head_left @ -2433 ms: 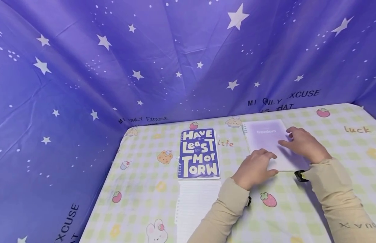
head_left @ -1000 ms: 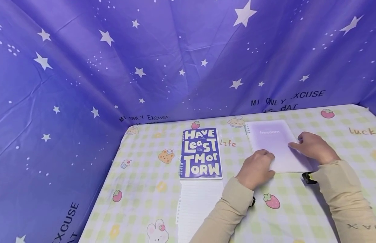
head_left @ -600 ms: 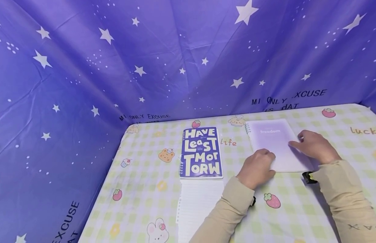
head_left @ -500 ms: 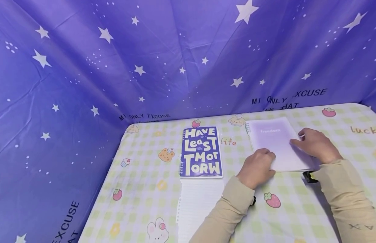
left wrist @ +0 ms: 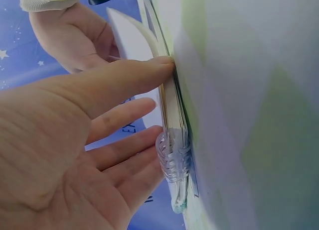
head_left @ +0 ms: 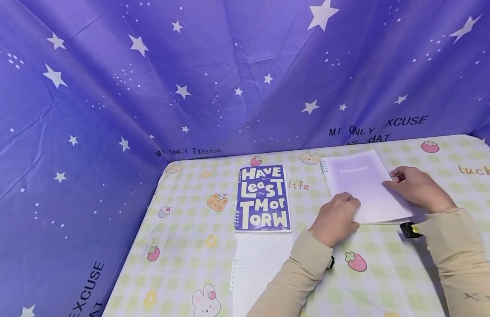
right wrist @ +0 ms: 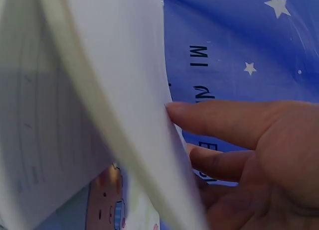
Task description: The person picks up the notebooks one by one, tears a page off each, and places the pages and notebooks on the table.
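A spiral notebook with a pale purple cover lettered "freedom" [head_left: 353, 187] lies on the right side of the table. Over its lower left part rests my left hand [head_left: 335, 219]; the left wrist view shows its thumb on the bottom page edges and its fairly straight fingers touching the cover near the plastic coil [left wrist: 173, 158]. My right hand [head_left: 417, 189] pinches the notebook's right edge, thumb on the cover and other fingers behind. That side bends upward off the table, and the right wrist view shows a lined page [right wrist: 50, 125] beneath.
A blue spiral notebook with big white letters [head_left: 262, 198] lies to the left. Below it is a lined sheet [head_left: 261, 268] with punched holes, partly covered by my left sleeve. The table has a checked cloth [head_left: 181, 273]; a blue starry curtain [head_left: 213, 79] stands behind.
My right hand has taken hold of the purple notebook's right edge and raised it, moving slightly right. My left hand has settled on the notebook's lower left and stays there.
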{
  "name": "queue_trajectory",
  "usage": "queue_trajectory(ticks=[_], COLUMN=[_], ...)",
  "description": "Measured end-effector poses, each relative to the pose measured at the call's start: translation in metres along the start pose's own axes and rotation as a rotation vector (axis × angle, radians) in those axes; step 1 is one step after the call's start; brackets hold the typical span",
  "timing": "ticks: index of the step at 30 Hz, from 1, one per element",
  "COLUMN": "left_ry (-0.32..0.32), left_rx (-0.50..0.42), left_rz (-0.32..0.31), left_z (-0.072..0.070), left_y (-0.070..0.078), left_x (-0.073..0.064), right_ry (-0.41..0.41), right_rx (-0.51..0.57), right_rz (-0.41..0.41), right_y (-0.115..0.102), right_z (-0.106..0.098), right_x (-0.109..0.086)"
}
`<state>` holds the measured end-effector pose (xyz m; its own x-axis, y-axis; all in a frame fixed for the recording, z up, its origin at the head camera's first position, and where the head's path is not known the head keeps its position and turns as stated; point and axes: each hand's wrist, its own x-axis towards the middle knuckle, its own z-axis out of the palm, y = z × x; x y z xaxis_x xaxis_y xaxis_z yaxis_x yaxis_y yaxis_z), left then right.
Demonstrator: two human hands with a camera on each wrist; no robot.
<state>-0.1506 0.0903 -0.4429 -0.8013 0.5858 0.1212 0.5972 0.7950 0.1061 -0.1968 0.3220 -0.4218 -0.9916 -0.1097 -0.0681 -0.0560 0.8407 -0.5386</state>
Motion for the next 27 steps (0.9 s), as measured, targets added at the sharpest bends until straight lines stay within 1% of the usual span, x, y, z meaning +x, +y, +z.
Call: queue_trajectory(ticks=[1,3,8,11,16,20,23,25,27], left_ry=[0.000,0.001,0.017,0.027,0.028,0.022,0.011,-0.001,-0.008], left_rx=[-0.002,-0.008,-0.012,-0.003,0.025,0.020,-0.003,-0.021,-0.038], left_rz=[0.000,-0.002,-0.004,0.005,0.023,0.014,-0.004,-0.018,-0.031], left_z=[0.000,-0.001,-0.002,-0.002,-0.002,-0.003,-0.005,-0.006,-0.006], left_y=[0.000,0.000,0.001,0.001,0.002,0.003,0.004,0.005,0.005], left_x=[0.000,0.001,0.001,0.001,-0.001,-0.001,-0.001,-0.001,-0.001], right_ry=[-0.007,-0.049,-0.134,-0.124,-0.079,-0.038,-0.045,-0.059,-0.059], right_rx=[0.005,0.057,0.237,0.264,0.261,0.268,0.309,0.356,0.401], right_rz=[0.001,0.017,0.064,0.054,0.036,0.011,0.013,0.021,-0.001], right_y=[0.000,-0.002,-0.005,-0.007,-0.012,-0.016,-0.018,-0.019,-0.020], right_z=[-0.002,-0.005,-0.010,-0.013,-0.015,-0.015,-0.017,-0.018,-0.019], right_x=[-0.001,-0.003,-0.008,-0.010,-0.012,-0.012,-0.013,-0.014,-0.015])
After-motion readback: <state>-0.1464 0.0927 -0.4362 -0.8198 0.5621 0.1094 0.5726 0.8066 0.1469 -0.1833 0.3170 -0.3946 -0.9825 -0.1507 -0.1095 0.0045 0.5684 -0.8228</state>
